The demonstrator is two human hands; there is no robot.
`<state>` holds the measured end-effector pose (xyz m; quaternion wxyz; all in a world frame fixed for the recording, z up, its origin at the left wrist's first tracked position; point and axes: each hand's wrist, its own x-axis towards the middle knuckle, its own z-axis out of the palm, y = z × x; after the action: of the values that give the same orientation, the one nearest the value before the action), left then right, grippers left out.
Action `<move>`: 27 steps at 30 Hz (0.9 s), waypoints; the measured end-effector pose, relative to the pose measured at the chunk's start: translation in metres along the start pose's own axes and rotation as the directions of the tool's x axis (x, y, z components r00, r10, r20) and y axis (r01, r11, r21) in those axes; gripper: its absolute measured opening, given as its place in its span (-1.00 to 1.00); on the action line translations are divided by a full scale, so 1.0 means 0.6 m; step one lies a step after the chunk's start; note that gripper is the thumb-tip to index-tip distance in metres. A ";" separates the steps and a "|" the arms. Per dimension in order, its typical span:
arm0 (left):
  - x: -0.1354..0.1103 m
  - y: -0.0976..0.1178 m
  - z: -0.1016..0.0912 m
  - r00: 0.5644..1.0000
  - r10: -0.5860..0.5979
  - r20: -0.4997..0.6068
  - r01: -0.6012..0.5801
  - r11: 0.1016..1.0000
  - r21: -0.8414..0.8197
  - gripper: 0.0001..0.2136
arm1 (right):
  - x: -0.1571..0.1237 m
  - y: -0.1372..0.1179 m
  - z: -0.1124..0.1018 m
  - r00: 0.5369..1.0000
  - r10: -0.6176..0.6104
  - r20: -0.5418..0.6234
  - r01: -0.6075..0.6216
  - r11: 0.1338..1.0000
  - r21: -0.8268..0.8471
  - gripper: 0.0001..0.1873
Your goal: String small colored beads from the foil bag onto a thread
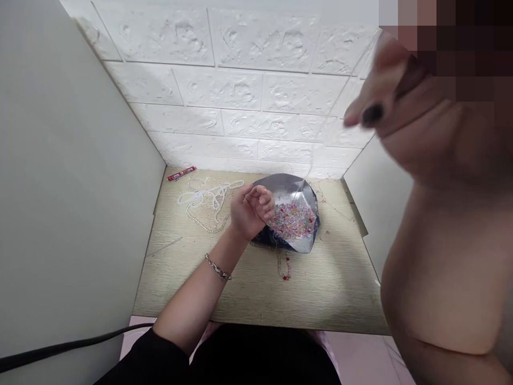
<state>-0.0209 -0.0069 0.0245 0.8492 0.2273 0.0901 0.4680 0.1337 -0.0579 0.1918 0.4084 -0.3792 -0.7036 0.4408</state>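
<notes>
Your left hand (252,211) half-curls beside the beads (294,222), mid-frame; your right hand (419,125) looms upper right; what either grips, I cannot tell.

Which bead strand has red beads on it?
The looped strand just in front of the bead bag; the strands left of the bag look white or silvery, no red visible.
</notes>
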 end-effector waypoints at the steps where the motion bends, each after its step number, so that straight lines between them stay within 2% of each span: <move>1: 0.000 -0.001 0.001 1.000 0.010 -0.017 -0.010 1.000 0.005 -0.71 | -0.003 0.005 0.002 0.991 -0.129 -0.028 0.130 0.991 0.015 -0.71; 3: 0.002 -0.004 0.003 0.998 0.027 -0.048 -0.025 0.999 0.029 -0.72 | -0.008 0.024 0.006 0.968 -0.249 0.021 0.250 0.968 -0.005 -0.76; 5: 0.004 -0.006 0.002 0.997 0.021 -0.069 -0.016 0.997 0.078 -0.72 | -0.008 0.051 0.012 0.982 -0.086 0.170 0.103 0.990 -0.095 -0.76; 6: 0.005 -0.008 0.001 0.997 0.000 -0.074 0.008 0.994 0.111 -0.73 | -0.007 0.066 0.015 0.978 -0.019 0.206 0.055 0.984 -0.171 -0.74; 8: 0.008 -0.012 -0.003 0.993 -0.092 -0.072 0.104 0.976 0.190 -0.73 | -0.002 0.095 0.022 0.979 0.080 0.188 -0.001 0.921 -0.389 -0.71; 10: 0.010 -0.016 -0.006 0.974 -0.220 -0.051 0.225 0.937 0.266 -0.71 | 0.004 0.121 0.029 0.985 0.131 0.114 -0.040 0.811 -0.583 -0.72; 13: 0.010 -0.020 -0.008 0.949 -0.316 -0.018 0.305 0.898 0.316 -0.69 | 0.013 0.152 0.035 0.987 0.157 0.038 -0.088 0.715 -0.694 -0.72; 18: 0.008 -0.013 -0.005 0.978 -0.209 -0.016 0.200 0.910 0.363 -0.78 | 0.025 0.178 0.032 0.991 0.134 0.024 -0.084 0.741 -0.666 -0.72; 22: 0.011 -0.006 -0.007 0.981 -0.093 -0.172 0.172 0.826 0.536 -0.80 | 0.034 0.192 0.023 0.994 0.095 -0.045 -0.101 0.744 -0.661 -0.71; 24: 0.014 -0.008 -0.009 0.970 0.003 -0.243 0.146 0.792 0.593 -0.81 | 0.036 0.205 0.017 0.990 0.131 -0.054 -0.133 0.727 -0.673 -0.71; 27: 0.019 -0.011 -0.012 0.949 0.144 -0.282 0.059 0.794 0.605 -0.82 | 0.037 0.235 0.016 0.962 0.272 0.034 -0.158 0.653 -0.741 -0.75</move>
<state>-0.0126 0.0017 0.0156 0.6951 0.4121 0.3635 0.4636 0.1412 0.0045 0.0636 0.1164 -0.5590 -0.7978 0.1939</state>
